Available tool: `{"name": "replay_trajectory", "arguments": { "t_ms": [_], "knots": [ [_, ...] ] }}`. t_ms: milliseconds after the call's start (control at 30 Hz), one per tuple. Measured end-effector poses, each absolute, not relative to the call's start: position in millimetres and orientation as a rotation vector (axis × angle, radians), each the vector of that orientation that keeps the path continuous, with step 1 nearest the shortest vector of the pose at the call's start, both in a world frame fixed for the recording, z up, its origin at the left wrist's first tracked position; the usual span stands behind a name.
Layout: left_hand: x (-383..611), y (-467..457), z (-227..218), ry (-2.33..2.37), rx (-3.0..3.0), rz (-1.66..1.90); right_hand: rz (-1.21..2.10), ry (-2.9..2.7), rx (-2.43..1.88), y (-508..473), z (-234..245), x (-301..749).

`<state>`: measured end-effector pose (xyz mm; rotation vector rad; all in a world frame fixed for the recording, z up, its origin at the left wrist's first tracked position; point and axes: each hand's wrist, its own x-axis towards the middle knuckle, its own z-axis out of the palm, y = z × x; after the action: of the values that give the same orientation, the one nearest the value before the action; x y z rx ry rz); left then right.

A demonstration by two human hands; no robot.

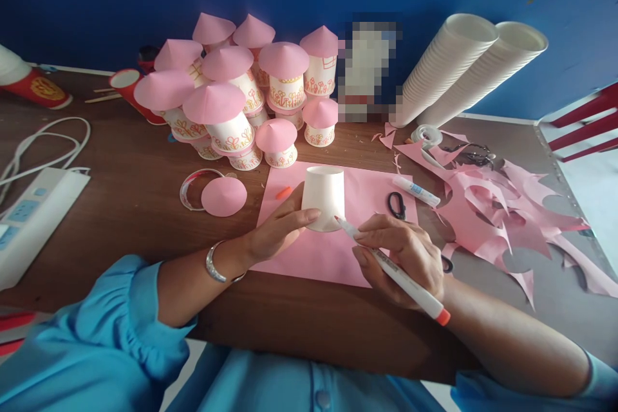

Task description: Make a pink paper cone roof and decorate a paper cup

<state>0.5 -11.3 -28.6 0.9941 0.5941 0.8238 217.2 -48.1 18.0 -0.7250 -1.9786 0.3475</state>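
My left hand [284,222] grips a plain white paper cup [323,196] from its left side, its thumb across the front; the fingers behind are hidden. The cup is upside down, narrow end up, above a pink paper sheet [290,257]. In my right hand [400,257] is an orange-ended white marker pen [410,286], its uncapped tip at the cup's lower right, touching or very close. An orange cap [284,193] lies on the sheet left of the cup. Black-handled scissors [396,205] lie partly under my right hand, beside a glue tube [416,191].
Several cup houses with pink cone roofs [215,103] stand at the back left. Two tall stacks of white cups [449,58] lean against the blue wall. Pink paper scraps [506,206] cover the right side. A tape roll [427,135], pink cone [224,197] and power strip [41,212] lie around.
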Motion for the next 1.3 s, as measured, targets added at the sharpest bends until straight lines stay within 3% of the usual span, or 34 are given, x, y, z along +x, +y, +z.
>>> {"name": "replay_trajectory", "arguments": {
  "t_ms": [1033,1300],
  "knots": [
    [3.7,-9.8,-28.7,0.6,0.936,0.86,0.497,-1.972,-0.694,-55.3,21.4,212.6],
    [3.5,-11.0,-20.2,0.557,0.878,0.886,0.339,-1.981,-0.666,-48.4,22.2,214.8]
  ]
}}
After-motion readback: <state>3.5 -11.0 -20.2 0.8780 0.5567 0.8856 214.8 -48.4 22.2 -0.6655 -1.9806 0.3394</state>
